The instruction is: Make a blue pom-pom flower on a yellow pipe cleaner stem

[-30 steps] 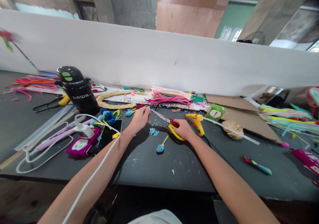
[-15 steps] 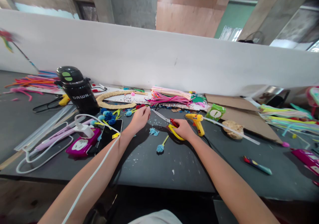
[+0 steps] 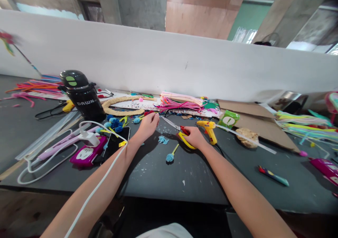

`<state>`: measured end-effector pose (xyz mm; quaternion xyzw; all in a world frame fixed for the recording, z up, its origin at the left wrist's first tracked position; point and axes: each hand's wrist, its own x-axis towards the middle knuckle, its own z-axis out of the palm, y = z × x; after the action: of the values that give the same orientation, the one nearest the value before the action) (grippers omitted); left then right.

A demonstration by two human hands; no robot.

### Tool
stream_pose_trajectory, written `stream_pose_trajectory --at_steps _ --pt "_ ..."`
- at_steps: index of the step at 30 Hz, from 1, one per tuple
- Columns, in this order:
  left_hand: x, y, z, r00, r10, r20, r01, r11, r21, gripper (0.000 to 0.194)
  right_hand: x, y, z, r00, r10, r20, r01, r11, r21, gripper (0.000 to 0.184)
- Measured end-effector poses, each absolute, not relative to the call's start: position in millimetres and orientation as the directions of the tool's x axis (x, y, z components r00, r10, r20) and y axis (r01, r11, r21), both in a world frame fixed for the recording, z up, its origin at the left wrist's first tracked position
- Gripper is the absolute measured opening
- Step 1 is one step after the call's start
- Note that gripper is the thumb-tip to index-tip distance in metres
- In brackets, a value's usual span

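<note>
My right hand (image 3: pixel 193 136) is wrapped around the yellow and red handles of a pair of scissors (image 3: pixel 173 124). The blades point left and away, their tips close to the fingers of my left hand (image 3: pixel 149 126). Those left fingers are pinched together, and whatever they hold is hidden or too small to make out. Between my hands lies a small heap of light-blue fuzzy pieces (image 3: pixel 163 140). Nearer to me rests a blue pompom (image 3: pixel 169 157) on a yellow-green stem. More blue pompoms (image 3: pixel 114 122) are bunched left of my left hand.
Right of the scissors stands a yellow glue gun (image 3: pixel 209 130), with a green packet (image 3: pixel 228 120) behind it. A black bottle (image 3: pixel 83 97), a magenta power strip (image 3: pixel 88 154) and a beige wrapped ring (image 3: pixel 108 107) are leftward. Pipe cleaners (image 3: pixel 179 103) lie by the white partition. A white cable crosses my left forearm.
</note>
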<state>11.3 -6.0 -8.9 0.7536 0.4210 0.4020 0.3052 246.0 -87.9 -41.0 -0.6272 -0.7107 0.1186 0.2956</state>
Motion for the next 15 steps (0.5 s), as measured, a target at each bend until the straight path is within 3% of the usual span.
stream_pose_trajectory --at_steps 15 --pt "11.6 -7.1 -6.7 0.334 0.875 0.351 0.38 -0.466 0.799 0.044 245.7 -86.9 -39.9 -0.03 0.962 0.272 0.818 0.18 -0.546 0.038"
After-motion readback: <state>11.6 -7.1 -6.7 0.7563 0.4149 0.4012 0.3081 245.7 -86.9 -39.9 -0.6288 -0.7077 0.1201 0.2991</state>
